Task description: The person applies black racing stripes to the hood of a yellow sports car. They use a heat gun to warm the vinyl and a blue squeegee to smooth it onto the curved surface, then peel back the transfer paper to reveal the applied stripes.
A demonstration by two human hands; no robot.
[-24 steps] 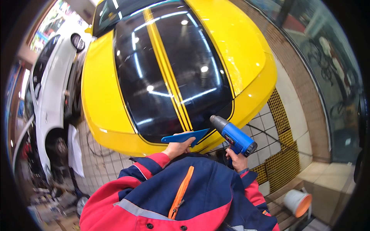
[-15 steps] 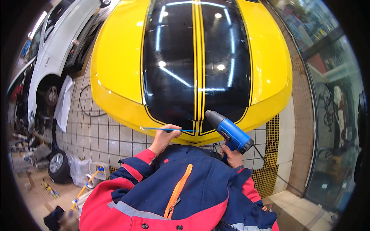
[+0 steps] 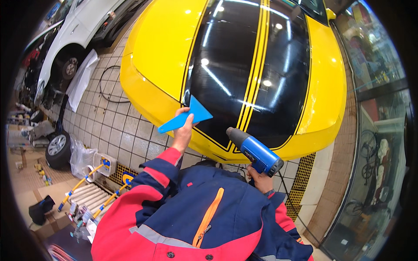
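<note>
My left hand (image 3: pixel 184 131) grips the handle of a blue plastic squeegee (image 3: pixel 198 112), its wide triangular blade raised over the front left part of a yellow car hood (image 3: pixel 162 48). A broad black stripe film (image 3: pixel 222 71) with thin yellow lines covers the middle of that hood. My right hand (image 3: pixel 261 179) is wrapped around the handle of a blue heat gun (image 3: pixel 260 153). Its dark nozzle points forward and left, over the stripe near the hood's front edge. Whether the squeegee touches the surface, I cannot tell.
A white car (image 3: pixel 89 21) stands at the far left, with a loose wheel (image 3: pixel 61 148) on the floor nearer me. A black hose (image 3: pixel 101 89) curls on the tiles. Glass panels (image 3: pixel 379 98) line the right side. A cord (image 3: pixel 300 220) trails behind the heat gun.
My left hand has lifted and turned the squeegee, so its flat face shows instead of its edge. The view has swung left, and the hood sits further right and tilted.
</note>
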